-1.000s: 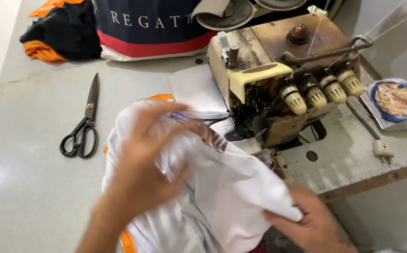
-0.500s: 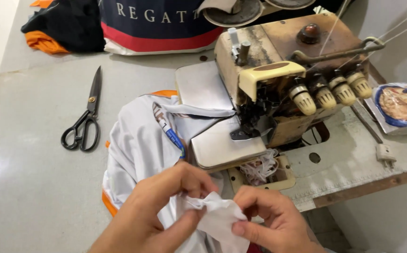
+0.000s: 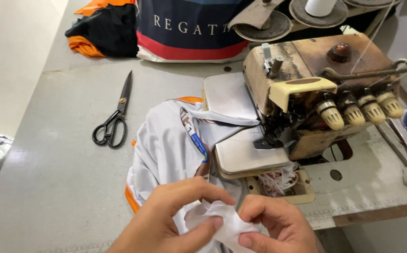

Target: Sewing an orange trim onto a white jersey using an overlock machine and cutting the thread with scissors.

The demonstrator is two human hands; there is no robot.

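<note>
Both hands are low in the frame, right at the near edge of the grey table [image 3: 48, 187], and they're bunched together on a fold of the white garment [image 3: 170, 150]. The left hand [image 3: 166, 220] has its fingers curled over the cloth, thumb pressing a small crumpled corner; the right hand [image 3: 278, 225] meets it, fingertips pinched shut on the same corner. So both grips are closed tight on fabric, nothing else in them.

The rest of the garment trails away from the hands, white with orange trim and a blue-printed strip, spread across the table and lapping onto the metal plate of the old overlock sewing machine [image 3: 306, 103]. The cloth looks slack there; whether any of it is under the presser foot can't be told.

By the look of it, this is the sorting-out step: the person seems to be finding and straightening an edge by hand, well short of the needle. The next move would call for flattening that corner and lining it up square with the plate.

Off to the left, black scissors [image 3: 114, 119] lie untouched, well apart from the hands
</note>
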